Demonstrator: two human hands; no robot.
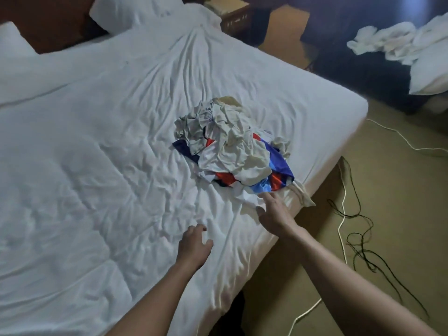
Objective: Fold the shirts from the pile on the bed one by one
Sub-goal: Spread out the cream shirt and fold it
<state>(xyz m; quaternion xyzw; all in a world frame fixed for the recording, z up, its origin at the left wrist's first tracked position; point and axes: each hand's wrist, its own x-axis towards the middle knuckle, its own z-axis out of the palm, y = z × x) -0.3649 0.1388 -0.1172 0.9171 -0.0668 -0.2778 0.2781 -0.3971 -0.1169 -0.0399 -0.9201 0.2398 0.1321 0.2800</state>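
- A dim bedroom: a wide bed (97, 166) under a creased white sheet fills the left and middle, with tan carpet (400, 214) to its right.
- Two white pillows lie at the far end, one near the middle (140, 10) and one at the far left edge (12, 42). A wooden nightstand (236, 18) stands beyond the bed's far right corner.
- The pile of shirts (232, 146) sits crumpled on the sheet near the bed's right edge, nothing in it folded.
- Cream and white shirts lie on top; a shiny blue, red and white shirt (278, 163) shows underneath and along the near right side.
- A cream garment (303, 195) trails from the pile over the mattress edge.
- The right hand (275, 217) reaches to the near side of the pile, fingers stretched straight and thumb spread. Its fingertips are at the white cloth there; whether they press on it I cannot tell.
- The left hand (192, 247) is low over the bare sheet, nearer and to the left of the pile, fingers loosely curled and holding nothing.
- On the carpet lie a white cord (308, 312) and tangled black cords (349, 216).
- At the far right, a heap of white linens (388, 42) lies on a dark surface.
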